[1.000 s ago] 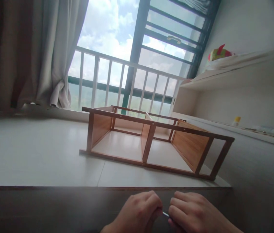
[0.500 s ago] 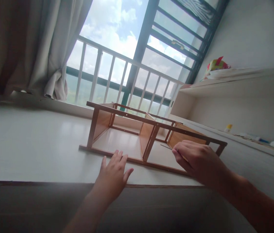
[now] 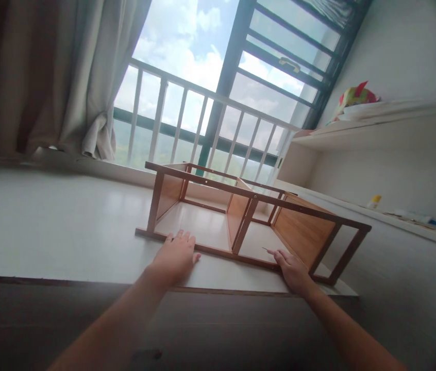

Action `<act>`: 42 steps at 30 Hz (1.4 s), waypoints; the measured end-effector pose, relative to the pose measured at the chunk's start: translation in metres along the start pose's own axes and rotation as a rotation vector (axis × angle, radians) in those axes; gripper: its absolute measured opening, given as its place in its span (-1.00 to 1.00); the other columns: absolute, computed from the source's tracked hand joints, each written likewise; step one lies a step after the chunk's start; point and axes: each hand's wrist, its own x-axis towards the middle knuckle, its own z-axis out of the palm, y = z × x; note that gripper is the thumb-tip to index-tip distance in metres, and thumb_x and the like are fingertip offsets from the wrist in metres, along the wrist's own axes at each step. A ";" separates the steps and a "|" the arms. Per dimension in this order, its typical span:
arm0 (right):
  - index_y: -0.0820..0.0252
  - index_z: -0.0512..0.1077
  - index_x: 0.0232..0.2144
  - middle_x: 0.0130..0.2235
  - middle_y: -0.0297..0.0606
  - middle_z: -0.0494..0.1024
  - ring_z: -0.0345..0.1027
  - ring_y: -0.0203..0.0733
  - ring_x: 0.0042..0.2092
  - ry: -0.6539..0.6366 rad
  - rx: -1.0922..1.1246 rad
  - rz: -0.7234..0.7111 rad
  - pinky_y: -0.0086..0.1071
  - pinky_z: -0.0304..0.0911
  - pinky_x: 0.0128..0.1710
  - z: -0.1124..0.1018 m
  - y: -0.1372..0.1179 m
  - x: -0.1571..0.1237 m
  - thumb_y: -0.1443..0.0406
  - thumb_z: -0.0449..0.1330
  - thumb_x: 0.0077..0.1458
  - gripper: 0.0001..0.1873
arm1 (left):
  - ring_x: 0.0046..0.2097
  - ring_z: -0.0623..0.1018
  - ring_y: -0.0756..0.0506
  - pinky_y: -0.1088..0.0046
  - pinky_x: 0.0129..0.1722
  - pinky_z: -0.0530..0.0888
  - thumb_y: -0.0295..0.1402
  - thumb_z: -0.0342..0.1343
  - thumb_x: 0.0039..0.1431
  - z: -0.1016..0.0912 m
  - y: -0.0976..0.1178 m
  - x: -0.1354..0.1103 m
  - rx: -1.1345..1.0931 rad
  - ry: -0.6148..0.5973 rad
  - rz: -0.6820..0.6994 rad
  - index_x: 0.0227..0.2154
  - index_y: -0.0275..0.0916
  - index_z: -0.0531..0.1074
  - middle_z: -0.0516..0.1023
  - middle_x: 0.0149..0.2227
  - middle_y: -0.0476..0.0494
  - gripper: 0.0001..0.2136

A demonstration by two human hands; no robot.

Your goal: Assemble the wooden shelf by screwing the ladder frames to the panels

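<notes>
A brown wooden shelf frame (image 3: 254, 196) lies on its side on the white surface, with wood panels between its rails. My left hand (image 3: 175, 257) rests over its near bottom rail, fingers stretched out and holding nothing. Further right, my right hand (image 3: 293, 270) is at the same rail near the right compartment. Its fingers are closed around a thin metal rod (image 3: 266, 249), whose tip points left; most of the rod is hidden in the hand. Small round holes or fasteners show along the upper rail.
The white ledge (image 3: 67, 232) ends at a front edge below my hands. Behind the frame stand a white railing (image 3: 160, 121) and a window. A grey curtain (image 3: 98, 103) hangs at left. On the right, a shelf unit (image 3: 388, 136) holds a colourful packet (image 3: 357, 95) and a yellow-capped bottle (image 3: 374, 201).
My right hand has moved down and slightly left to the lower rail, still with the rod. My left hand has come onto the bottom rail. The view has shifted slightly.
</notes>
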 end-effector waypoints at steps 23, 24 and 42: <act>0.17 0.34 -0.44 -0.36 -0.20 0.47 0.32 -0.15 -0.25 -0.059 0.123 -0.177 -0.29 0.16 -0.18 -0.007 0.035 0.013 0.09 -0.16 0.26 -0.58 | -0.10 0.46 -0.16 0.33 -0.06 0.31 -0.28 -0.20 0.31 -0.014 -0.003 0.006 0.140 -0.015 0.030 -0.14 -0.25 0.49 0.48 -0.21 -0.25 -0.65; 0.17 0.30 -0.47 -0.39 -0.22 0.45 0.31 -0.17 -0.28 -0.054 0.123 -0.174 -0.30 0.15 -0.21 -0.006 0.037 0.014 0.09 -0.15 0.26 -0.59 | -0.11 0.46 -0.16 0.33 -0.07 0.32 -0.27 -0.19 0.31 -0.014 -0.002 0.005 0.148 -0.010 0.025 -0.14 -0.24 0.50 0.47 -0.22 -0.24 -0.65; 0.16 0.20 -0.53 -0.49 -0.31 0.34 0.21 -0.23 -0.38 -0.021 0.132 -0.144 -0.36 0.00 -0.35 -0.013 0.034 0.009 0.09 -0.16 0.24 -0.60 | -0.16 0.45 -0.15 0.34 -0.12 0.32 -0.19 -0.19 0.31 -0.029 0.018 -0.030 0.164 -0.006 -0.021 -0.18 -0.14 0.51 0.44 -0.28 -0.18 -0.65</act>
